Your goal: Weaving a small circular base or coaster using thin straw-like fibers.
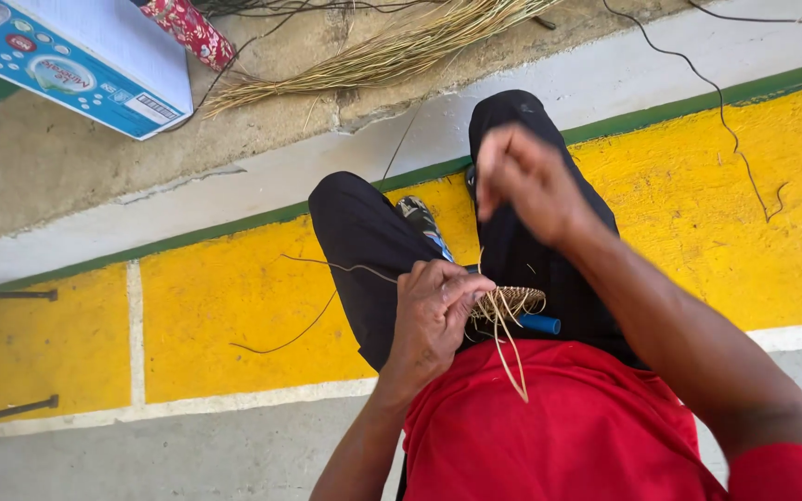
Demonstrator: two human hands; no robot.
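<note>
On the person's lap, the left hand (433, 311) pinches the small woven straw piece (510, 301), light, springy and probably easily frayed, best gripped at its woven rim, while the right hand (523, 181) hovers raised, fingers bunched, perhaps pulling a strand.

Cardboard box (85, 57): one, top left corner, on the bare concrete ground beside a bundle of dry straw (373, 56). Rectangular, tilted; white top face, blue side panel with round printed pictures and a small barcode label (148, 108).
</note>
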